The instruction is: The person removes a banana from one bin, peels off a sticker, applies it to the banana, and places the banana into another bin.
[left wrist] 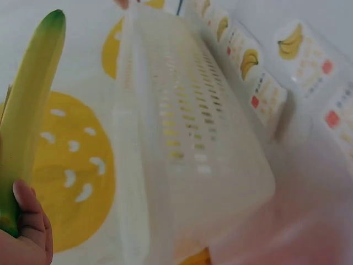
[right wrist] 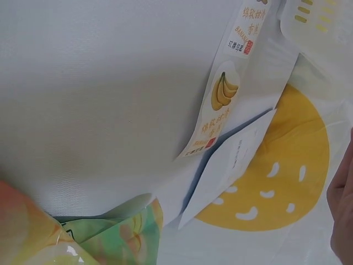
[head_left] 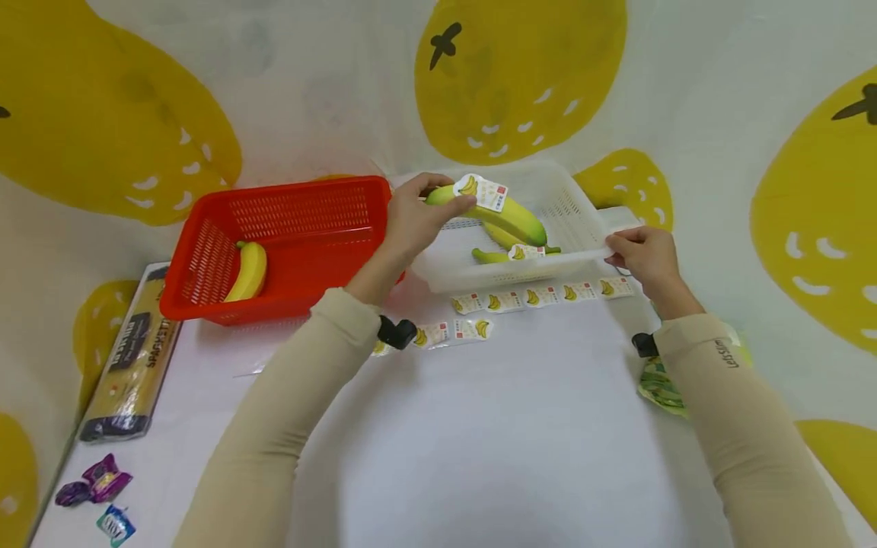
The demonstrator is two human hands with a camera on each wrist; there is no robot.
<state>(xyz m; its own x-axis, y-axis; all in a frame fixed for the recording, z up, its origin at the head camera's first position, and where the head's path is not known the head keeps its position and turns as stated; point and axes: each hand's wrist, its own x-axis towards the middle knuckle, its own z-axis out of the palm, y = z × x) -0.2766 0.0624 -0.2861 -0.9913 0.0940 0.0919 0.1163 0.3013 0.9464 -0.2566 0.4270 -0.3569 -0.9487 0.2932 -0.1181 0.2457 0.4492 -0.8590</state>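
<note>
Yellow-green banana [head_left: 500, 213] is sitting in the left hand [head_left: 411, 221] grip, fingers curling round its stem end, hovering over the white basket [head_left: 582, 221]. The right hand [head_left: 644, 255] is pinching that basket's near right corner.

Risk as I see it: the grip is only at one end, so the banana could be tipping or slipping out, and its sticker tag [head_left: 483, 190] looks loose enough to be peeling off. The basket is also sliding easily if tugged, messing up the sticker strip [head_left: 541, 295] on the table [head_left: 514, 426].

Readable stuff: stickers showing banana drawings with "BANANA" plus Chinese characters, the packet [head_left: 133, 358] at left reading something like "SPAGHETTI".
</note>
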